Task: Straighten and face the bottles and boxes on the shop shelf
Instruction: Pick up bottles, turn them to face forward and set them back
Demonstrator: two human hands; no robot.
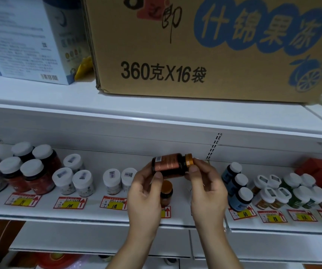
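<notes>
Your left hand (145, 193) pinches the base end of the dark bottle (169, 164), and your right hand (204, 183) pinches its orange cap (189, 161). The hands stand apart, and the bottle lies sideways between them, long axis left to right, above the shelf (98, 211). Just beyond and below stands a matching small bottle (166, 193). I judge the held one must turn cap-up before it is set beside it.
</notes>
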